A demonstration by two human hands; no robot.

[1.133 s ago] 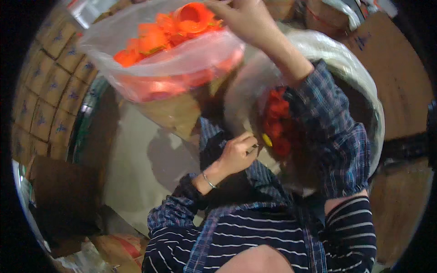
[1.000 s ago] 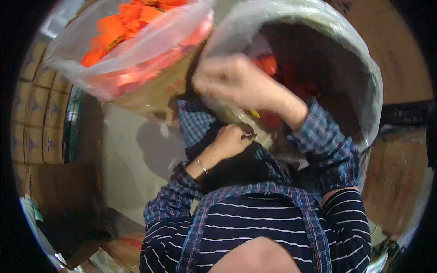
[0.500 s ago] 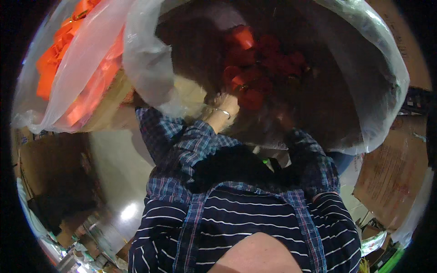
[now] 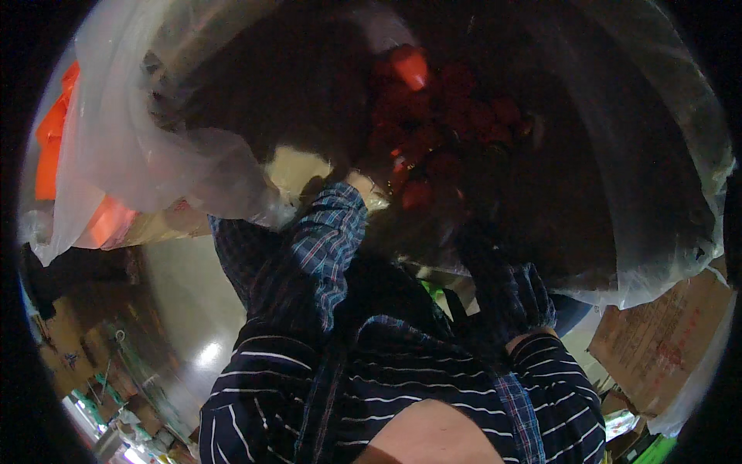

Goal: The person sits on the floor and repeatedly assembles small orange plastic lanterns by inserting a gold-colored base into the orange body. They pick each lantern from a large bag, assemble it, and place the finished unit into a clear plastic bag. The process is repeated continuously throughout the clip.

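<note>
Both my arms reach into a large box-like container lined with a clear plastic bag. Deep in its shadow lies a heap of red objects with small gold-coloured bits; their kind is too dark to make out. One brighter orange-red piece catches the light at the far side of the heap. My left hand, with a thin bracelet at the wrist, is at the heap's near left edge, its fingers lost in shadow. My right hand is barely visible at the near right of the heap; its fingers cannot be told.
At the far left, another plastic bag holds bright orange pieces. A brown cardboard sheet or box stands at the right. Pale floor shows at the lower left, beside cluttered cartons.
My view has moved closer over the bag, whose opening now looks larger. My left hand has sunk deeper into shadow, and my right forearm has shifted slightly left.
</note>
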